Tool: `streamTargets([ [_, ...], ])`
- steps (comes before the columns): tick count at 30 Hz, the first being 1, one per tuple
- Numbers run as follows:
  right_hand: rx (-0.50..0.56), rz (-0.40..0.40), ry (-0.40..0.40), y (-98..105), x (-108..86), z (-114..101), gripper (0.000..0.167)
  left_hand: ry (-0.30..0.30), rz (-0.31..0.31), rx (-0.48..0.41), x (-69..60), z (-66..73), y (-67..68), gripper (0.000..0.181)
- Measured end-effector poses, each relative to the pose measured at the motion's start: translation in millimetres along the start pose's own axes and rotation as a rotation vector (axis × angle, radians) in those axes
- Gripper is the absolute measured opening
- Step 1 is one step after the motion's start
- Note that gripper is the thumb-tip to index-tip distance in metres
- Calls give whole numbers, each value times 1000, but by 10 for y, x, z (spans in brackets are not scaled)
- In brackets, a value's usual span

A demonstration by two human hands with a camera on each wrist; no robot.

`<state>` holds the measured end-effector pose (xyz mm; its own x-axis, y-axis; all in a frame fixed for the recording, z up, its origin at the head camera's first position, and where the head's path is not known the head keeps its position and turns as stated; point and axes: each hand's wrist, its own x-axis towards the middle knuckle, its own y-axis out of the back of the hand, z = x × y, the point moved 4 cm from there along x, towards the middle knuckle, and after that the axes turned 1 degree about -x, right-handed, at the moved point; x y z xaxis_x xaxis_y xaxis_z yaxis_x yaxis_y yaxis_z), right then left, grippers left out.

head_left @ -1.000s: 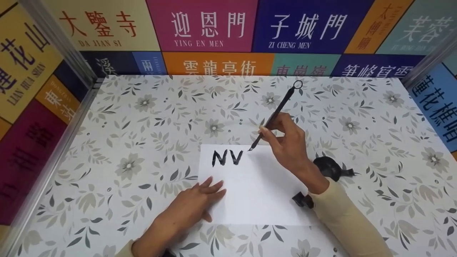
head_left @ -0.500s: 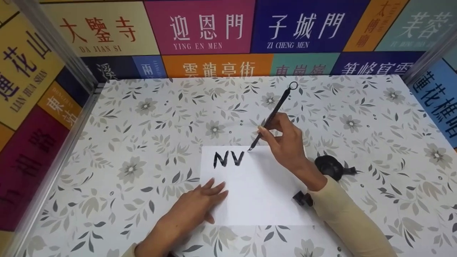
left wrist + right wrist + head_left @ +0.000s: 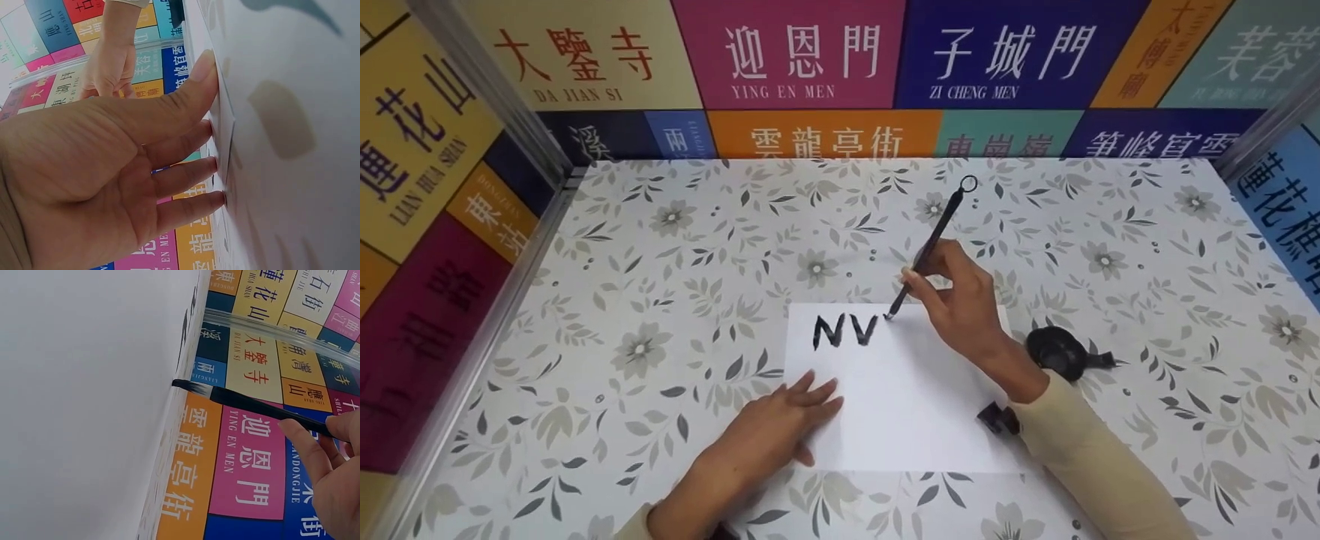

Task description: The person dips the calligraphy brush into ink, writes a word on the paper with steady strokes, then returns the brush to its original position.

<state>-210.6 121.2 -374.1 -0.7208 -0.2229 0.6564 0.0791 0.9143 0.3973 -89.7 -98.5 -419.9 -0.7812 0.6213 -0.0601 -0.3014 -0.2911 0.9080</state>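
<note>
In the head view my right hand (image 3: 966, 304) pinches a dark writing brush (image 3: 928, 251) with a ring at its top end. The brush leans, and its dark bristles (image 3: 188, 386) touch the paper in the right wrist view. The white sheet of paper (image 3: 907, 405) bears the black letters "NV" (image 3: 844, 331) at its upper left; the brush tip is just right of the V. My left hand (image 3: 780, 424) rests at the sheet's left edge with its fingers spread. In the left wrist view, its thumb (image 3: 203, 66) and fingertips press on the paper and the tablecloth beside it.
Right of the sheet lies a round black dish (image 3: 1057, 352) with a short handle. A small black object (image 3: 997, 418) sits on the paper's right edge, partly hidden by the sleeve (image 3: 1080, 442). A flower-patterned cloth (image 3: 697, 262) covers the table, and colourful lettered panels (image 3: 802, 56) stand behind.
The brush tip has come down onto the paper, and a small dark mark shows under it. The brush's upper end has shifted slightly left. My left hand stays in place on the sheet.
</note>
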Motion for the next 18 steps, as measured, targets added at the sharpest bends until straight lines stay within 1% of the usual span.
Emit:
streamTargets([
  [5,-15,-14,-7,-1,-11,9,24,-6,-1,16,-1,-2,-4,73],
  [9,-30,-17,11,-3,-3,-33,25,-9,-10,23,-1,-7,-10,74],
  [13,-33,-28,34,11,41,-212,25,7,-27,19,9,-14,-17,75],
  [16,-29,-44,31,24,60,-330,24,12,-27,19,15,-13,-18,75],
  [18,-33,-54,22,25,63,-360,24,8,-22,23,13,-11,-18,74],
])
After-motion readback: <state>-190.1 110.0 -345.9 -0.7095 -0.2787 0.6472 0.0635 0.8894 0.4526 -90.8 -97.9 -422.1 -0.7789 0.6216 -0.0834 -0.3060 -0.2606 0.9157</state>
